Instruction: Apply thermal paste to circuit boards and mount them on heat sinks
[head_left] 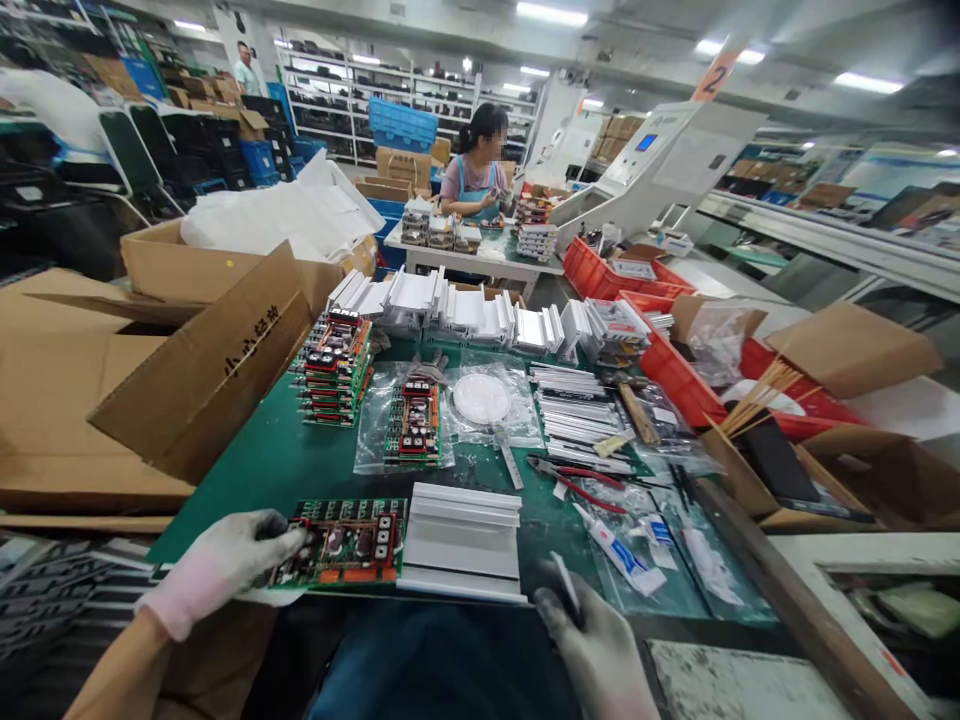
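Left hand (225,558) grasps the circuit board (349,541), lower left of frame; right hand (596,630) grips a slim tool (567,582), lower right. Apparent step: positioning beside the aluminium profile (461,540); next move calls for steady edge support.

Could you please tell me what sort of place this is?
Probably an electronics assembly workshop: circuit boards stand in a stack, metal profiles lie on the green bench, and stocked shelves line the back.

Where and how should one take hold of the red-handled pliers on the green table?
Probably by both red handles, coming from above on the right: the pliers lie flat, nose pointing left, with the handles spread apart towards the right.
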